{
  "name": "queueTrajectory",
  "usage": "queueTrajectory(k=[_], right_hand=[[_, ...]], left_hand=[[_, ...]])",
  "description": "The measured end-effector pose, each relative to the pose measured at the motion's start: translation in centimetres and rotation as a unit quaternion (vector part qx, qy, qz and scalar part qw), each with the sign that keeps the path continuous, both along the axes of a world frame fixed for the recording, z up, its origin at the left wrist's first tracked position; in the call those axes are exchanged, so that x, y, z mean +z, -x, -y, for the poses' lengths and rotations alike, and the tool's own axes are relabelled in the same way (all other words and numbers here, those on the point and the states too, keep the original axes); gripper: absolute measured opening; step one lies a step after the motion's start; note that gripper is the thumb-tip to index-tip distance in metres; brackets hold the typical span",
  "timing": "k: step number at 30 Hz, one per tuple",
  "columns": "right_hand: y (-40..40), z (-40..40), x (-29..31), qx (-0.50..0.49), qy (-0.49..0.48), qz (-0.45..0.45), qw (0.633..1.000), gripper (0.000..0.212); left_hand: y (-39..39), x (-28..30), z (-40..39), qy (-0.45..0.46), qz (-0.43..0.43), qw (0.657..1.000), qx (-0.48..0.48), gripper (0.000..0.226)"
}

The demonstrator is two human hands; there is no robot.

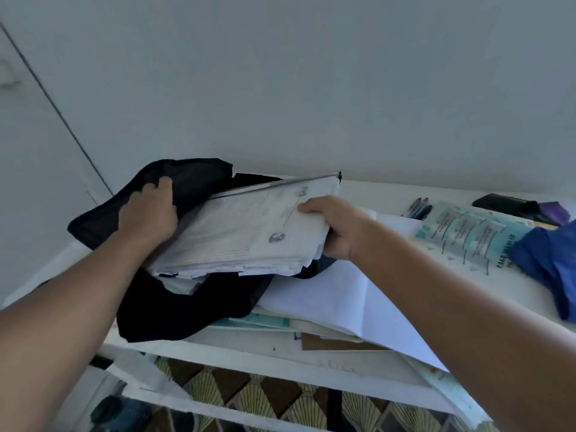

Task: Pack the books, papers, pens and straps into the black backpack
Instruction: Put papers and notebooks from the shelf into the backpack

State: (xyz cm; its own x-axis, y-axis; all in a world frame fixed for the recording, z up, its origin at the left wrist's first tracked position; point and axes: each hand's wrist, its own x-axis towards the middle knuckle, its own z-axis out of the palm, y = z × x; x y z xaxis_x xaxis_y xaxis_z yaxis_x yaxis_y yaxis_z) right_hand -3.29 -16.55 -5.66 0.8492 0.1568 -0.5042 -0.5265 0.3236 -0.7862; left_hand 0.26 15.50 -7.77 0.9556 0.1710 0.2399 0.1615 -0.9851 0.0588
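The black backpack [174,304] lies slumped on the left of the white table [389,190]. My left hand [149,210] grips the upper flap of its opening. My right hand [333,229] holds the right edge of a thick stack of papers in a clear zip sleeve [249,232], thumb on top; the stack's left end sits in the bag's mouth. More loose papers and booklets [327,307] lie under and right of the bag. Several pens [419,208] lie near the wall.
A teal printed leaflet [470,238] lies to the right, partly under a blue cloth [548,263]. A black item and a purple one [523,205] sit at the far right. The white wall stands close behind. A patterned rug [280,397] shows below the table.
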Motion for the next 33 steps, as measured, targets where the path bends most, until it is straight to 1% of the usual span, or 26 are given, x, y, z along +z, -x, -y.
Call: queueTrajectory(k=[2, 3, 6, 8, 10, 13, 15, 17, 20, 21, 23, 25, 26, 29, 30, 33], right_hand=[[-0.5, -2.4, 0.2, 0.008, -0.001, -0.003, 1.0, 0.023], [-0.9, -3.9, 0.3, 0.01, -0.001, -0.006, 1.0, 0.02], [-2.2, -8.3, 0.1, 0.007, -0.012, -0.019, 1.0, 0.01], [-3.3, -11.7, -0.7, 0.008, 0.001, -0.038, 0.999, 0.015], [-3.9, -15.5, -1.8, 0.007, 0.011, -0.055, 0.998, 0.027], [-4.2, -19.5, -3.1, 0.026, 0.054, -0.04, 0.997, 0.041], [-4.5, -20.6, -4.1, 0.02, 0.089, -0.035, 0.995, 0.041], [-5.0, -20.6, -5.0, -0.006, 0.097, -0.057, 0.994, 0.031], [-5.4, -20.2, -5.5, -0.009, 0.09, -0.068, 0.994, 0.023], [-5.4, -20.1, -5.5, -0.005, 0.087, -0.068, 0.994, 0.024], [-5.6, -19.8, -5.1, -0.009, 0.086, -0.055, 0.995, 0.039], [-6.1, -19.0, -4.3, 0.003, 0.1, -0.006, 0.995, 0.053], [-6.1, -18.1, -3.7, 0.003, 0.108, 0.025, 0.994, 0.057], [-5.9, -14.0, -1.3, -0.063, 0.148, 0.091, 0.983, 0.063], [-5.5, -12.4, -0.5, -0.089, 0.165, 0.117, 0.975, 0.062], [-4.7, -6.8, 0.3, -0.148, 0.183, 0.171, 0.957, 0.043]], left_hand=[[0.0, 0.9, -0.5, 0.016, 0.045, 0.999, -0.022, 0.035], [0.0, 1.5, -1.0, 0.022, 0.057, 0.998, -0.029, 0.033], [-0.2, 3.3, -1.3, 0.023, 0.049, 0.998, -0.031, 0.034], [-0.2, 4.3, -1.3, 0.027, 0.042, 0.999, -0.022, 0.032], [0.0, 5.2, -1.5, 0.046, 0.037, 0.998, -0.023, 0.032], [0.3, 5.8, -1.6, 0.061, 0.027, 0.997, -0.043, 0.033], [0.4, 5.8, -1.8, 0.062, 0.019, 0.997, -0.052, 0.036], [0.3, 5.6, -2.0, 0.075, 0.016, 0.996, -0.055, 0.038], [-0.1, 5.1, -2.0, 0.076, 0.006, 0.995, -0.061, 0.04], [-0.3, 4.9, -1.9, 0.07, 0.0, 0.996, -0.063, 0.041], [-0.7, 4.5, -1.3, 0.059, -0.025, 0.996, -0.064, 0.047], [-1.2, 4.2, -0.2, 0.044, -0.038, 0.996, -0.06, 0.055], [-1.4, 4.3, 0.7, 0.035, -0.032, 0.997, -0.061, 0.056], [-2.4, 4.7, 4.6, 0.047, -0.003, 0.994, -0.101, 0.048], [-2.7, 4.7, 6.1, 0.063, 0.003, 0.99, -0.126, 0.042], [-3.3, 4.4, 11.8, 0.096, 0.014, 0.97, -0.225, 0.029]])
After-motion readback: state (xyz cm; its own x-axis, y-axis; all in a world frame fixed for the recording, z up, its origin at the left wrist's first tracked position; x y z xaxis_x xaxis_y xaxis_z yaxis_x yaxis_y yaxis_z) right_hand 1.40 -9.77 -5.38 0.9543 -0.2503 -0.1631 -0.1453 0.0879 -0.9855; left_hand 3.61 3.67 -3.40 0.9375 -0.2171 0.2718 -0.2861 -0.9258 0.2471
